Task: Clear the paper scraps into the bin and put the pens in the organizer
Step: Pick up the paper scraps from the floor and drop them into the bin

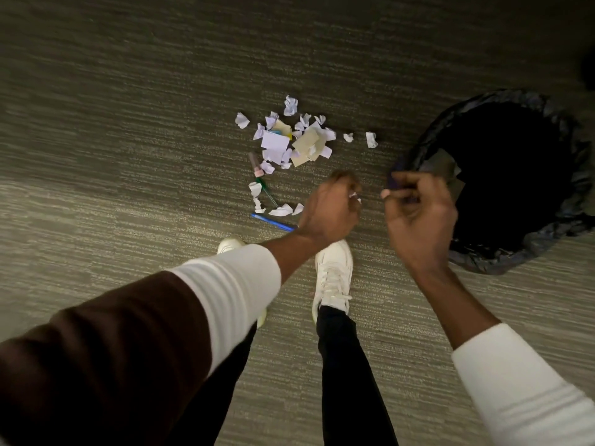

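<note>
Left hand (331, 210) closed on small white paper scraps (355, 197); right hand (418, 214) curled, contents unclear. Short of black-lined round bin (489, 262), risking spills onto carpet.

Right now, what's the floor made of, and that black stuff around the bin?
The floor looks like carpet: matte grey-green with fine woven streaks. The black liner around the bin seems thin plastic, since it is crinkled and slightly shiny. The scraps look like paper, white, torn and crumpled.

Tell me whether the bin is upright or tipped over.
Upright. The bin stands on the carpet with its round mouth facing up at the camera, the black liner folded over its rim.
</note>
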Demonstrator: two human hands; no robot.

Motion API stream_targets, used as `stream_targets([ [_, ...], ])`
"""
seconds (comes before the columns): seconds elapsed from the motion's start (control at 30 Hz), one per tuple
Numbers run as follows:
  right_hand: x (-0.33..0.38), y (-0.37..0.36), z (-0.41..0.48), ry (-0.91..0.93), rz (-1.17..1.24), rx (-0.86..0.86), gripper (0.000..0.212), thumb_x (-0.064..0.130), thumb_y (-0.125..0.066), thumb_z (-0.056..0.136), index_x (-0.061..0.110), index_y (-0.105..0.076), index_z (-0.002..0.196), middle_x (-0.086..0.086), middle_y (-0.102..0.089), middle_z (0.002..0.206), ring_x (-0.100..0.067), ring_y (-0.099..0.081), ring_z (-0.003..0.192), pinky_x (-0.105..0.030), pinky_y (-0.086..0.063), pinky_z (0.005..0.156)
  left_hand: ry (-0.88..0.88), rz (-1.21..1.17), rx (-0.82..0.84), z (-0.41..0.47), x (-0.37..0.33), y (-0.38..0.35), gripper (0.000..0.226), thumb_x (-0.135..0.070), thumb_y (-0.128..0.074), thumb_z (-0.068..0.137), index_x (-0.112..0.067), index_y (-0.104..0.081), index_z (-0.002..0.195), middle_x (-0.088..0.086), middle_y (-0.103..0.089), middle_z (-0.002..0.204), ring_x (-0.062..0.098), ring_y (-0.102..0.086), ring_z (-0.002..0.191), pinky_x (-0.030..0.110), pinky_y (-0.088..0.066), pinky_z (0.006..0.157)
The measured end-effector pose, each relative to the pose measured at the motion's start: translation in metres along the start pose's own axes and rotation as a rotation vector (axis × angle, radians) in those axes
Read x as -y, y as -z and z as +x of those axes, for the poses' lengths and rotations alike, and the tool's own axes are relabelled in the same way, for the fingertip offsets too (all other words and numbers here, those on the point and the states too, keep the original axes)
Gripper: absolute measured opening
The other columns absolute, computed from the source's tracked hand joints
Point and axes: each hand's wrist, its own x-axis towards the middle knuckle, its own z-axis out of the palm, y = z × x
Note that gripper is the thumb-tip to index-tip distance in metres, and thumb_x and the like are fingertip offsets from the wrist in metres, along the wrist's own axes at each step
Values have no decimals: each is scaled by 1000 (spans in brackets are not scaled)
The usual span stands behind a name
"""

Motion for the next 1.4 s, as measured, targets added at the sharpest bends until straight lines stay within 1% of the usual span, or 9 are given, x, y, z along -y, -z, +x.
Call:
stream_targets([
  [0.1, 3, -42, 8, 31, -115, 178, 40, 29, -79, 88, 19, -65, 124, -10, -64, 122, 9, -63, 87, -11, -48, 74, 34, 158, 7, 9, 48, 8, 29, -5, -69, 89, -13, -64, 116, 6, -65, 116, 22, -65, 85, 32, -62, 71],
  [0.17, 0, -76, 21, 42, -211, 303, 57, 34, -82, 84, 18, -59, 134, -15, -61, 128, -23, -70, 99, -25, -51, 79, 63, 259, -3, 21, 80, 12, 34, -12, -68, 88, -11, -62, 122, 10, -63, 123, 30, -67, 106, 41, -60, 81],
  [0.23, -12, -115, 39, 26, -306, 410, 74, 40, -82, 83, 20, -50, 146, -21, -53, 141, -40, -60, 122, -36, -53, 93, 98, 346, 20, 39, 113, 12, 41, -18, -67, 87, -9, -59, 126, 13, -57, 130, 34, -58, 124, 48, -59, 91],
  [0.37, -43, -186, 81, 9, -535, 526, 98, 59, -75, 84, 32, -21, 161, -23, -25, 167, -44, -32, 152, -54, -48, 112, 182, 433, 17, 78, 174, 7, 63, -26, -73, 84, -8, -49, 140, 17, -42, 152, 38, -40, 145, 53, -57, 99],
  [0.5, -66, -228, 113, 44, -603, 510, 116, 62, -83, 75, 43, -9, 162, -24, -19, 168, -51, -28, 152, -64, -48, 105, 107, 503, 13, 112, 217, 2, 90, -32, -79, 83, -13, -29, 156, 23, -6, 174, 43, -15, 162, 51, -58, 96],
  [0.7, -80, -277, 154, 222, -716, 527, 128, 71, -84, 68, 41, -5, 164, -28, -24, 163, -53, -32, 147, -65, -48, 106, 36, 571, 62, 165, 254, 2, 115, -44, -84, 85, -22, -8, 169, 29, 11, 173, 51, 6, 162, 58, -53, 109],
  [0.87, -78, -295, 158, 311, -857, 546, 118, 75, -75, 74, 42, -7, 165, -26, -8, 171, -56, -21, 153, -67, -32, 118, 36, 592, 98, 172, 252, -9, 101, -36, -79, 90, -28, -16, 168, 27, 2, 174, 52, -1, 161, 61, -43, 118],
  [1.03, -79, -300, 141, 393, -864, 587, 81, 48, -64, 97, 35, -21, 165, -24, -11, 172, -48, -11, 159, -58, -45, 113, -26, 570, 5, 157, 249, -25, 66, -6, -64, 93, -23, -44, 153, 17, -33, 162, 40, -32, 151, 51, -50, 109],
  [1.4, -83, -264, 98, 165, -549, 418, 40, 31, -77, 90, 13, -71, 125, -20, -62, 137, -37, -58, 129, -42, -43, 112, -49, 367, -53, 108, 230, -16, 43, 9, -58, 86, -7, -72, 123, 21, -56, 130, 40, -52, 122, 51, -52, 96],
])
